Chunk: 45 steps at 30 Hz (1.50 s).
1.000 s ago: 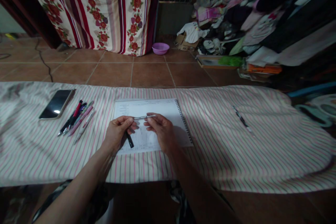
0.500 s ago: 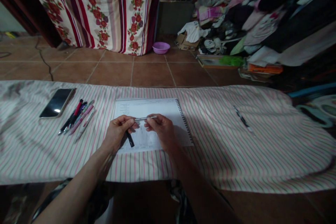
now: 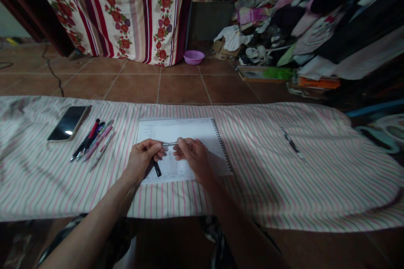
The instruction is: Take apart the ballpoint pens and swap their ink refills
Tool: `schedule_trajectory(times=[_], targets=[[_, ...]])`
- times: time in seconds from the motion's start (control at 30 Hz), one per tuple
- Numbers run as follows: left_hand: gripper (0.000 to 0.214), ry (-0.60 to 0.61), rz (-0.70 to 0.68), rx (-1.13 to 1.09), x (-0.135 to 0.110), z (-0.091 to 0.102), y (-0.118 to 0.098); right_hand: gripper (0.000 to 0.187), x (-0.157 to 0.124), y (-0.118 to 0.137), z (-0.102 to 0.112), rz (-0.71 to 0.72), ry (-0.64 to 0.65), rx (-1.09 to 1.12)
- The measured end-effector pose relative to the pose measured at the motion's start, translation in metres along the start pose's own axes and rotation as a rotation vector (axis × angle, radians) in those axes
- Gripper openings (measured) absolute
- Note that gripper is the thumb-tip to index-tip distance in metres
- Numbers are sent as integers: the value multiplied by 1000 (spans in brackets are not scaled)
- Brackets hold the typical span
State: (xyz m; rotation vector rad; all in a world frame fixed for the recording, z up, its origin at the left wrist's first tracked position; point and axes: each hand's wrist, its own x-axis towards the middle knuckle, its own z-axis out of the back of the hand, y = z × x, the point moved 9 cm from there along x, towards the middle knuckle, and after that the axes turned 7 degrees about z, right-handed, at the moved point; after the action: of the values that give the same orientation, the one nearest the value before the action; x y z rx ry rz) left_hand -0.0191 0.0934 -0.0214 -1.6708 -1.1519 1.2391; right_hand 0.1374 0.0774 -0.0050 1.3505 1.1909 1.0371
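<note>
A slim silvery pen-like rod (image 3: 170,143) is stretched between my two hands above the notebook. My left hand (image 3: 142,157) is closed, pinching the rod's left end between thumb and fingers. At the other end, my right hand (image 3: 195,154) grips it with thumb and fingertips, hiding that end. Below my left fingers a short black tube (image 3: 157,168), like a pen barrel or cap, sticks out; I cannot tell if that hand holds it or it lies on the page. Under both hands lies the open spiral notebook (image 3: 189,128), with faint writing on its page.
Several pens (image 3: 97,136) lie bunched on the left beside a phone (image 3: 69,124). A black-and-white pen (image 3: 293,145) rests to the right. Striped cloth (image 3: 259,193) covers the surface. Beyond it are a purple basin (image 3: 193,57) and heaped clothes (image 3: 277,21).
My right thumb and fingers have shifted slightly along the rod, so its right end no longer shows past them. My left hand stays nearly still.
</note>
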Motion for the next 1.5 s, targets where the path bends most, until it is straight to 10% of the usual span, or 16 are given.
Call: schedule_trajectory(times=[0.73, 1.0, 1.5], targets=[[14, 10, -1, 13, 0, 0, 2, 20, 1, 22, 1, 289, 142, -709], [16, 1, 16, 39, 0, 0, 3, 29, 5, 4, 1, 198, 152, -568], [17, -12, 10, -27, 0, 0, 2, 5, -3, 33, 2, 489, 100, -666]])
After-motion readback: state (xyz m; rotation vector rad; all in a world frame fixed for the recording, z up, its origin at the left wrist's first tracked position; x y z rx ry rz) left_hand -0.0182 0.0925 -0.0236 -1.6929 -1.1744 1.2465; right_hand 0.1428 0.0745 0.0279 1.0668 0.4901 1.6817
